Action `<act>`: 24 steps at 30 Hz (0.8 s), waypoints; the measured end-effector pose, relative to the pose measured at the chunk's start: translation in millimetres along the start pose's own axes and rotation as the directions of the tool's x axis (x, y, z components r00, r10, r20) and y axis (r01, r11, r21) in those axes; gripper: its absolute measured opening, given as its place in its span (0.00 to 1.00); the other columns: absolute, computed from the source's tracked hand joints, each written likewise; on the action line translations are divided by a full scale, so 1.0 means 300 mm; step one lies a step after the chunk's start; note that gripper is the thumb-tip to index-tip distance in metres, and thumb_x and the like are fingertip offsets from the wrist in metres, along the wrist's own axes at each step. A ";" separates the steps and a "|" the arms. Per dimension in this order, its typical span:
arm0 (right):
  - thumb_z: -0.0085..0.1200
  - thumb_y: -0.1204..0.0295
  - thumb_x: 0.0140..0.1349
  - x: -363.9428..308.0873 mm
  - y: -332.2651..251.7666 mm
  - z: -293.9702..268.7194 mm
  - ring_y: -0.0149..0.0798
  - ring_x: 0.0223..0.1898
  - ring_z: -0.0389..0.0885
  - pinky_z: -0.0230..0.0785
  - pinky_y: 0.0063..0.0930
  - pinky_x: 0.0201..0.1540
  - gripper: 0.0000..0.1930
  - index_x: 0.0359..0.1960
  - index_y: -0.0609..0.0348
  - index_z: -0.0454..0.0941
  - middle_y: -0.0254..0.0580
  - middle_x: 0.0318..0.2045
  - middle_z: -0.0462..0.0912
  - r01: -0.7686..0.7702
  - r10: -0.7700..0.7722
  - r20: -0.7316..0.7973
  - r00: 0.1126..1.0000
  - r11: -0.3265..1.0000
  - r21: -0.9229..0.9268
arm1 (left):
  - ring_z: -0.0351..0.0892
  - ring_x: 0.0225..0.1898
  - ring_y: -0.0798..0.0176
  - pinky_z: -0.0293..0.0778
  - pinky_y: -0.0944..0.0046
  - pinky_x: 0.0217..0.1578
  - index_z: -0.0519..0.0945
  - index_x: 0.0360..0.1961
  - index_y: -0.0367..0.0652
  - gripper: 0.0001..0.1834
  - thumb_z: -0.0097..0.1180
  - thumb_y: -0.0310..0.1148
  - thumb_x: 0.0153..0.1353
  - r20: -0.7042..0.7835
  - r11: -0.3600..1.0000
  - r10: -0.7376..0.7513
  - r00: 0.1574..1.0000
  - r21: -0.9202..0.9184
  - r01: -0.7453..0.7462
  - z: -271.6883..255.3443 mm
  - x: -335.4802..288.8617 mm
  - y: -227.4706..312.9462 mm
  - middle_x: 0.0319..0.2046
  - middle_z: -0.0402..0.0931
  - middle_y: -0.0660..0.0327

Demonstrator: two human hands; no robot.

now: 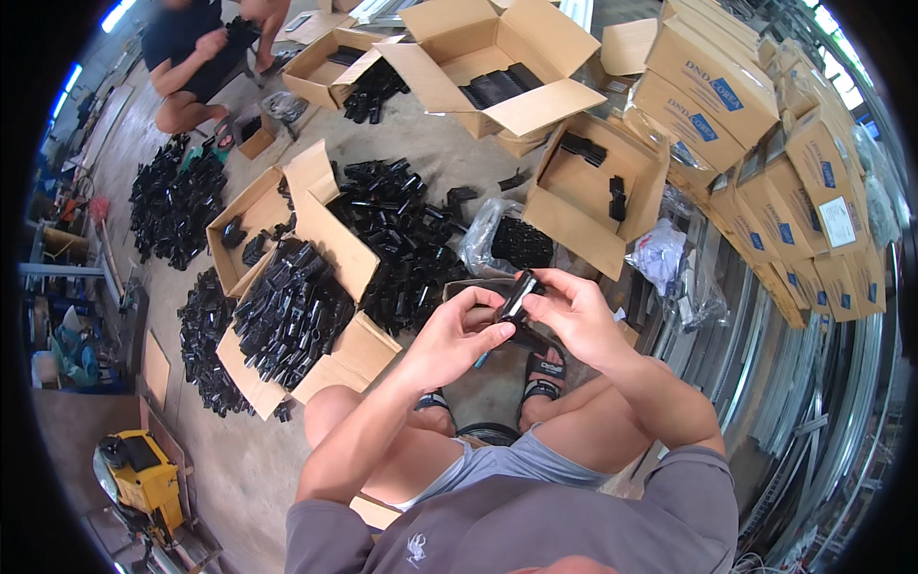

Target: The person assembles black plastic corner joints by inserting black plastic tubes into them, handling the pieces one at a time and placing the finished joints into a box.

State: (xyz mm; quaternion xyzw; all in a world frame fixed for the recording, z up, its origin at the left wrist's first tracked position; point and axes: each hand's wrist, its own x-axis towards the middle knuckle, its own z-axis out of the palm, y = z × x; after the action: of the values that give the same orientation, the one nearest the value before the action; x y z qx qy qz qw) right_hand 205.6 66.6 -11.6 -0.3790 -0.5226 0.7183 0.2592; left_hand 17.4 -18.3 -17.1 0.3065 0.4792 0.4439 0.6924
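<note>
Between both hands, above my knees, is a glossy black plastic part [516, 298], roughly tube-shaped and tilted. My left hand [469, 330] pinches its lower end with thumb and fingers. At its upper end, my right hand [564, 308] grips it from the other side. Just beyond my hands sits a small carton [469, 286], mostly hidden by them. A clear plastic bag [486, 234] and a dark pile of small black parts [522, 245] lie beyond that. The exact kind of the held part cannot be made out.
An open box [335, 244] at left overflows with black parts; loose heaps [397, 239] cover the floor around it. More open cartons [598, 201] stand ahead. Stacked closed boxes [712, 96] and long metal profiles [775, 373] line the right. Another person [196, 57] crouches at far left.
</note>
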 end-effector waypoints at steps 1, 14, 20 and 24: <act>0.59 0.73 0.66 -0.003 0.001 -0.001 0.25 0.39 0.80 0.73 0.21 0.42 0.20 0.56 0.72 0.73 0.38 0.39 0.83 0.006 -0.006 -0.016 1.000 1.000 0.027 | 0.76 0.46 0.75 0.75 0.71 0.44 0.72 0.51 0.38 0.16 0.61 0.22 0.63 -0.008 0.996 0.001 1.000 0.090 -0.001 0.006 0.003 0.008 0.45 0.79 0.63; 0.61 0.73 0.65 -0.014 -0.005 -0.007 0.22 0.37 0.79 0.72 0.19 0.40 0.17 0.51 0.71 0.74 0.37 0.37 0.82 0.034 -0.034 -0.026 0.999 0.999 -0.019 | 0.77 0.42 0.76 0.74 0.72 0.45 0.75 0.55 0.34 0.19 0.61 0.23 0.64 -0.040 0.992 0.090 0.995 0.092 -0.086 0.023 0.003 -0.010 0.44 0.81 0.63; 0.59 0.73 0.66 -0.026 -0.023 0.004 0.19 0.35 0.76 0.70 0.16 0.37 0.16 0.51 0.71 0.73 0.35 0.35 0.81 0.028 -0.027 -0.032 0.999 0.999 0.036 | 0.74 0.41 0.78 0.70 0.76 0.42 0.74 0.55 0.38 0.17 0.59 0.29 0.67 0.009 0.996 0.032 0.999 0.079 -0.032 0.013 -0.004 -0.013 0.44 0.79 0.68; 0.59 0.73 0.67 -0.033 -0.023 -0.006 0.18 0.34 0.76 0.69 0.15 0.35 0.16 0.52 0.71 0.73 0.33 0.34 0.81 0.073 -0.072 -0.034 0.997 0.997 0.037 | 0.73 0.43 0.78 0.70 0.74 0.44 0.73 0.56 0.38 0.17 0.55 0.33 0.70 0.001 0.982 0.185 0.983 0.029 -0.185 0.043 0.001 -0.060 0.44 0.78 0.68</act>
State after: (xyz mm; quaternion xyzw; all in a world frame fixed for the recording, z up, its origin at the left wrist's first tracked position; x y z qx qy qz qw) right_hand 212.6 62.2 -2.8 -0.3664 -0.5179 0.7120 0.3010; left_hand 35.4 -25.4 -27.9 0.3591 0.4557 0.4995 0.6433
